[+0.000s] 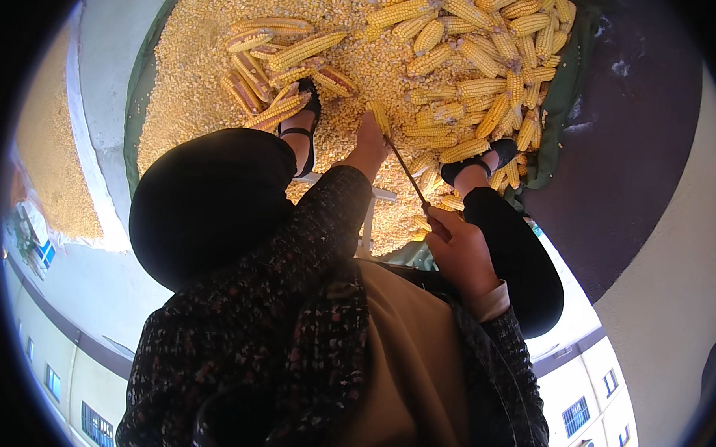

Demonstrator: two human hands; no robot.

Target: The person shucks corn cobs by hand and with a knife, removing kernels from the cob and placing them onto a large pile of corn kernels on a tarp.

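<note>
My left hand [371, 138] grips a yellow corn cob [378, 115] above the loose kernels, between my two feet. In my right hand [463, 251] is the handle of a thin screwdriver-like metal tool [408, 173]. Its shaft slants up and left, and the tip meets the near end of the cob or lies right beside it; which of the two is hard to tell. Fingers of the left hand hide part of the cob. Below the hands shows a piece of a light stool frame [368, 221].
Loose corn kernels [192, 70] cover a green sheet [139, 97]. Whole cobs [482, 56] are heaped at the right. Partly stripped cobs [251, 75] lie by my left shoe [309, 103]; my right shoe [502, 153] touches the heap. A wall [639, 144] rises on the right.
</note>
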